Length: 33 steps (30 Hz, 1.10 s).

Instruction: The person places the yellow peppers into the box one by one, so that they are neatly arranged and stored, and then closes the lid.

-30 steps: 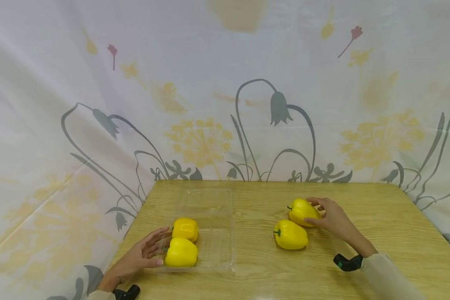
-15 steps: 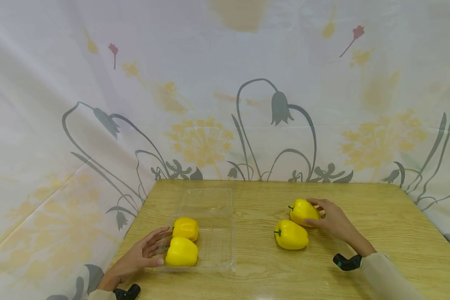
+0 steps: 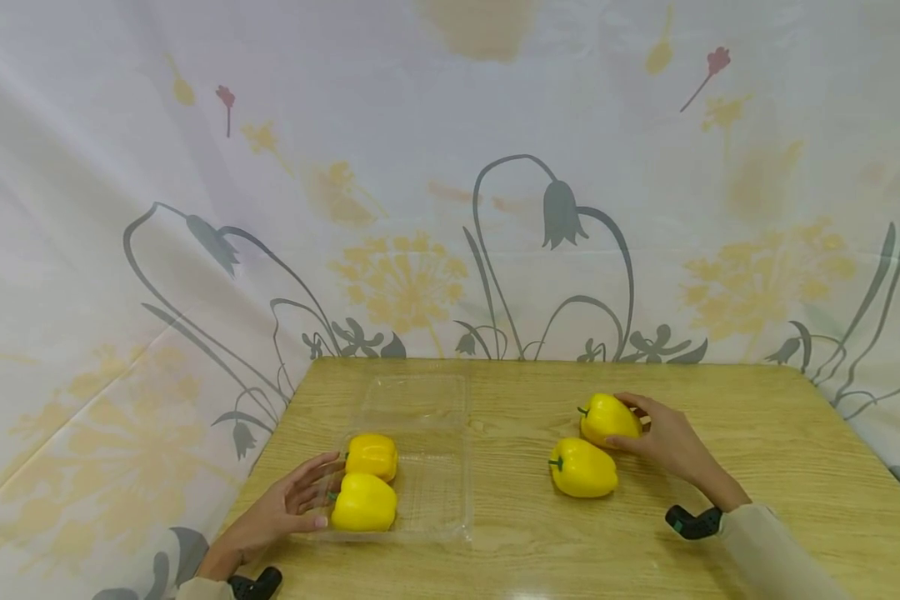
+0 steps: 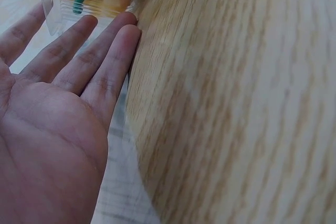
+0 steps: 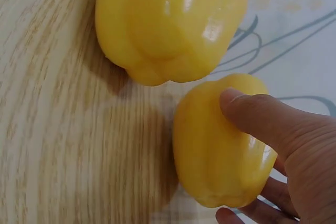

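My right hand (image 3: pixel 667 439) holds the farther of two yellow bell peppers (image 3: pixel 606 418) on the right of the table. In the right wrist view, the thumb presses on this pepper (image 5: pixel 210 150) while fingers curl behind it. Just in front lies the second loose bell pepper (image 3: pixel 583 468), its green stem pointing left. On the left, a clear plastic clamshell box (image 3: pixel 435 500) carries two more yellow peppers (image 3: pixel 363 502) along its left side. My left hand (image 3: pixel 285 506) rests beside that wall, fingers extended; in the left wrist view the fingertips (image 4: pixel 128 32) are right at the ribbed plastic.
The box's transparent lid (image 3: pixel 412 400) lies folded back toward the table's far edge. A wood-grain table (image 3: pixel 517 533) spans the front, and a flower-printed cloth (image 3: pixel 420 125) hangs behind and at the left. Each wrist wears a black device (image 3: pixel 693 523).
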{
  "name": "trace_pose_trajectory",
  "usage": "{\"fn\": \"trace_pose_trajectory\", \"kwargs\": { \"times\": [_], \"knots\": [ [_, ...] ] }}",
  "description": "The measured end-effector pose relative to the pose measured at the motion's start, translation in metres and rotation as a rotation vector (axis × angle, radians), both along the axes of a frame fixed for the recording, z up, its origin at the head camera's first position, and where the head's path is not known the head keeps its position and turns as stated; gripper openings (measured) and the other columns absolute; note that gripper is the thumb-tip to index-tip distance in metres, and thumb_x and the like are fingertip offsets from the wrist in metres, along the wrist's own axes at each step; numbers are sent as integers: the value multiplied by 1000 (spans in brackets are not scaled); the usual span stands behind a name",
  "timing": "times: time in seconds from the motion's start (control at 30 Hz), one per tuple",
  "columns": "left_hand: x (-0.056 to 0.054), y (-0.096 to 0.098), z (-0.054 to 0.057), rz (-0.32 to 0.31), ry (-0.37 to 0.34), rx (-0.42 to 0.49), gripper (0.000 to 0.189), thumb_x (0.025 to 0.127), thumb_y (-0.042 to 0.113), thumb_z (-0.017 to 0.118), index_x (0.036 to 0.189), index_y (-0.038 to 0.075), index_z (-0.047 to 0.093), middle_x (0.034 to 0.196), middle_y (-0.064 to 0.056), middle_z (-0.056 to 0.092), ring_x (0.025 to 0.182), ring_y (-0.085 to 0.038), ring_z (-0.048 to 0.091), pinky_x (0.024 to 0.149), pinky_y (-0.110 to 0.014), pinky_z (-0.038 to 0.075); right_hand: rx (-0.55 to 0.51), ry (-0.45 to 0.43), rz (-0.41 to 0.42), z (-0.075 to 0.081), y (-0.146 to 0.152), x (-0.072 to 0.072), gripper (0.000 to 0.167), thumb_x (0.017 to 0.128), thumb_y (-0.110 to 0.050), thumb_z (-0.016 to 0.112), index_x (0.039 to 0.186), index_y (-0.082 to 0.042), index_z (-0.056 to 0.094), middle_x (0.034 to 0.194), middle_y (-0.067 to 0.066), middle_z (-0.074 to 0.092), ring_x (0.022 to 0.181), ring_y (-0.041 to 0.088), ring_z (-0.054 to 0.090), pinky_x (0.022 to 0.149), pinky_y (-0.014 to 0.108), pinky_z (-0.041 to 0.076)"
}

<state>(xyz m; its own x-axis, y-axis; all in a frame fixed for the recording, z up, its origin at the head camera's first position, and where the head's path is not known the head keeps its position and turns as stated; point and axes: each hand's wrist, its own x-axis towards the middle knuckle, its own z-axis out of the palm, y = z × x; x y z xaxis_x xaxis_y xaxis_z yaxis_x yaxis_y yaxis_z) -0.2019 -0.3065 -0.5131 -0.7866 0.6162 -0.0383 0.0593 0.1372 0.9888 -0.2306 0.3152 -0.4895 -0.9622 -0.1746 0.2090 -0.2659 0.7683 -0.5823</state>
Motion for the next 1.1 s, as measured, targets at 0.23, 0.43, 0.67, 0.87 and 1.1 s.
{"fn": "trace_pose_trajectory", "kwargs": {
  "times": [0.23,0.43,0.67,0.87,1.1],
  "knots": [
    [0,1,2,3,-12,2,82,101,0,63,166,11,14,166,-30,13,135,-1,49,109,-28,47,-24,34,-24,9,0,0,78,89,-42,82,146,3,53,138,29,58,105,42,67,84,53,60],
    [-1,0,1,-26,8,27,82,101,-2,62,166,8,12,165,-34,11,136,-2,49,109,-30,47,-21,50,-22,17,-4,1,78,89,-41,82,146,2,53,138,27,59,106,41,66,85,53,60],
    [-2,-1,0,-37,17,40,82,101,-2,61,166,8,12,165,-33,11,136,-3,49,109,-31,47,-34,73,-6,27,-10,3,76,89,-40,82,145,2,53,136,27,60,106,41,66,85,53,60],
    [-2,-1,-1,-61,45,66,80,101,-3,60,165,5,12,166,-28,19,137,-6,49,109,-33,48,-35,103,13,37,-19,5,74,88,-37,84,143,2,55,135,26,61,105,40,66,84,53,60],
    [-1,0,-1,-61,49,72,80,101,-4,60,164,2,12,162,-39,11,136,-4,49,109,-31,48,-52,131,50,45,-30,9,71,88,-33,85,143,1,56,135,23,62,104,35,66,84,51,60]
  ]
}}
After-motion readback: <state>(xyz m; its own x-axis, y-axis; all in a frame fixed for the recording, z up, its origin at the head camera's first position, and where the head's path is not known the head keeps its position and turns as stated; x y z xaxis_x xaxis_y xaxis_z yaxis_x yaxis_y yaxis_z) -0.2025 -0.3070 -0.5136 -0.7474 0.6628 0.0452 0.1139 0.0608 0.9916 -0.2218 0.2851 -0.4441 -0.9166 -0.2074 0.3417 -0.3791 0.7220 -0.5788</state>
